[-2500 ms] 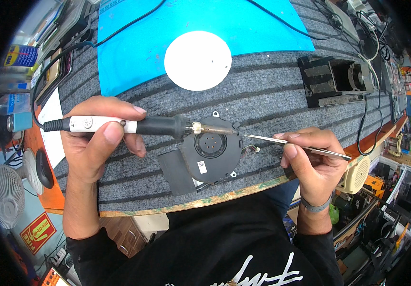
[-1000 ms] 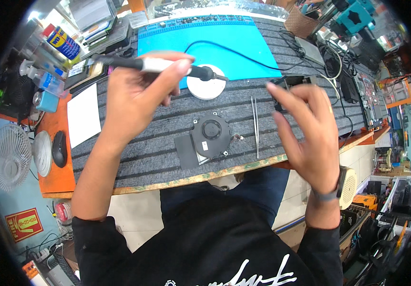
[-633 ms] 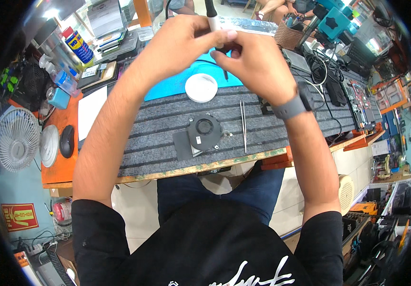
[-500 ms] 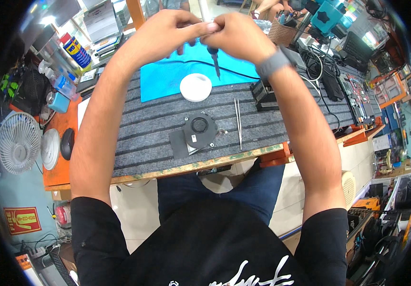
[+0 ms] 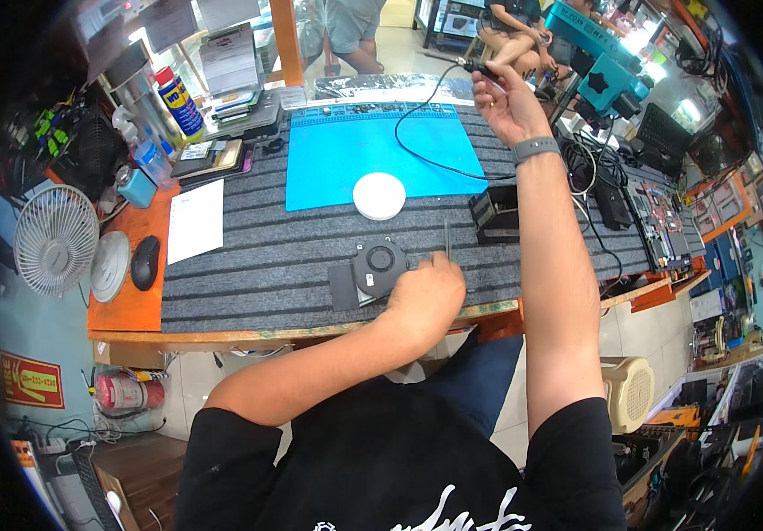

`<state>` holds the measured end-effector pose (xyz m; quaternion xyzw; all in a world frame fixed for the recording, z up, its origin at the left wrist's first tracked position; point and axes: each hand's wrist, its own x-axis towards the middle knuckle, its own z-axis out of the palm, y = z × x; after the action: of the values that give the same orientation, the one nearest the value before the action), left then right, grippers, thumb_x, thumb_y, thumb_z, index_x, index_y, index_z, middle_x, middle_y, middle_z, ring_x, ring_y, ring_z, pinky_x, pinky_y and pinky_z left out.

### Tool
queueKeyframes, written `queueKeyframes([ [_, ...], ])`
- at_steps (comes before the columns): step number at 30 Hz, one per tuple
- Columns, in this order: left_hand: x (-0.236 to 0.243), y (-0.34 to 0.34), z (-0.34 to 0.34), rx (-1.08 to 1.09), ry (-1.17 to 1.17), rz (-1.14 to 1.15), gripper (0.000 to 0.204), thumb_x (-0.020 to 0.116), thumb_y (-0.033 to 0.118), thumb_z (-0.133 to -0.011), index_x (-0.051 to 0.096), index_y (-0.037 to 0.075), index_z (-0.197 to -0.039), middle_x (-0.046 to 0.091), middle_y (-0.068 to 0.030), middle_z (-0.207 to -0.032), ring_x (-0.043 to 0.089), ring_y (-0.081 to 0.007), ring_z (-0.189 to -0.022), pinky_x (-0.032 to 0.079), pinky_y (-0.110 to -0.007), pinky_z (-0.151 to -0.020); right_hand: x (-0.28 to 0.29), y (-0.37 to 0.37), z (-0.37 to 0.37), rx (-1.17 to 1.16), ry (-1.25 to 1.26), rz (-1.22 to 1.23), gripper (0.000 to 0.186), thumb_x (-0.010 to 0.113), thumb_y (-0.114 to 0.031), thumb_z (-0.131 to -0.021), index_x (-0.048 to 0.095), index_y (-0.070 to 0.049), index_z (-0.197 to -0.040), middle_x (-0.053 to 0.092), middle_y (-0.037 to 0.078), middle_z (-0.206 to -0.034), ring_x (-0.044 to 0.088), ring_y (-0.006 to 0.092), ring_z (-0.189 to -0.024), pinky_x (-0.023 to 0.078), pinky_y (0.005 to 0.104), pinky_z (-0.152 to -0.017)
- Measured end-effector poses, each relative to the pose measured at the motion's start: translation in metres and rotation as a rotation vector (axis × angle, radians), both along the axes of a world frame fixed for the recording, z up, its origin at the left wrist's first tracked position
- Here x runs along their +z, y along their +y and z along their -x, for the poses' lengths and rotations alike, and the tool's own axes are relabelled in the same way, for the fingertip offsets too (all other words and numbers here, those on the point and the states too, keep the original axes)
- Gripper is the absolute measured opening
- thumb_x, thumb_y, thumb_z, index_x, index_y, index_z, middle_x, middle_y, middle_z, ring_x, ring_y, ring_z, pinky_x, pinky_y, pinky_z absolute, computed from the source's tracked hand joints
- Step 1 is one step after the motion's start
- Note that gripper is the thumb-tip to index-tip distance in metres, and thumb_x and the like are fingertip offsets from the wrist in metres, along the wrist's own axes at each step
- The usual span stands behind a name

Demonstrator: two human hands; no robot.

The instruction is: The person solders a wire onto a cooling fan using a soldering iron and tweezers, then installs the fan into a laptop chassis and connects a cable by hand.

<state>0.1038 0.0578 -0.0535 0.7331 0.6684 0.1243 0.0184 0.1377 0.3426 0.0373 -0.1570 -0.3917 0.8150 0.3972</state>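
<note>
My left hand [image 5: 430,292] is low over the grey striped mat [image 5: 258,274], its fingertips pinched on the metal tweezers [image 5: 449,234]. Beside it, to the left, lies a flat black blower fan [image 5: 379,270] with a dark flap along its left side. Raised at the far right, my right hand [image 5: 512,106] grips a black corded tool [image 5: 474,67] that looks like a soldering iron; fingers hide part of it. Its black cord loops down across the blue work mat [image 5: 346,159]. A round white lid-like disc [image 5: 379,196] rests at that mat's near edge.
A black box-shaped holder [image 5: 495,215] stands near my right forearm. Cables and an opened circuit board [image 5: 665,221] lie to the right. Leftward are a paper sheet [image 5: 196,221], a mouse [image 5: 144,262], a white fan [image 5: 56,239] and a spray can [image 5: 178,106]. People sit or stand beyond.
My hands, together around the tool above the blue mat, have parted. The left came down to the tweezers; the right carried the corded tool to the right and away.
</note>
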Motion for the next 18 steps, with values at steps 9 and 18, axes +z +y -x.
queueKeyframes([
  [9, 0.027, -0.016, 0.035, 0.039, -0.015, -0.030, 0.013, 0.060, 0.006, -0.077, 0.060, -0.002, -0.086, 0.063, -0.0164, -0.087, 0.065, -0.0321, -0.081, 0.054, -0.041, -0.068, -0.003, -0.017, -0.024, -0.001, -0.011, -0.113, 0.026, 0.063, -0.014, -0.088, 0.051, 0.004, -0.103, 0.060, 0.013, -0.090, 0.057, 0.0149, -0.075, 0.046, 0.0218, -0.057],
  [18, 0.070, -0.120, 0.198, 0.377, -0.836, -0.151, 0.009, 0.065, 0.009, -0.087, 0.062, 0.000, -0.089, 0.057, 0.0034, -0.075, 0.051, -0.0015, -0.067, 0.041, -0.018, -0.057, -0.003, -0.045, -0.058, -0.013, -0.051, -0.216, 0.024, 0.065, -0.018, -0.087, 0.059, -0.001, -0.104, 0.062, 0.014, -0.095, 0.058, 0.0155, -0.082, 0.046, 0.0233, -0.064],
])
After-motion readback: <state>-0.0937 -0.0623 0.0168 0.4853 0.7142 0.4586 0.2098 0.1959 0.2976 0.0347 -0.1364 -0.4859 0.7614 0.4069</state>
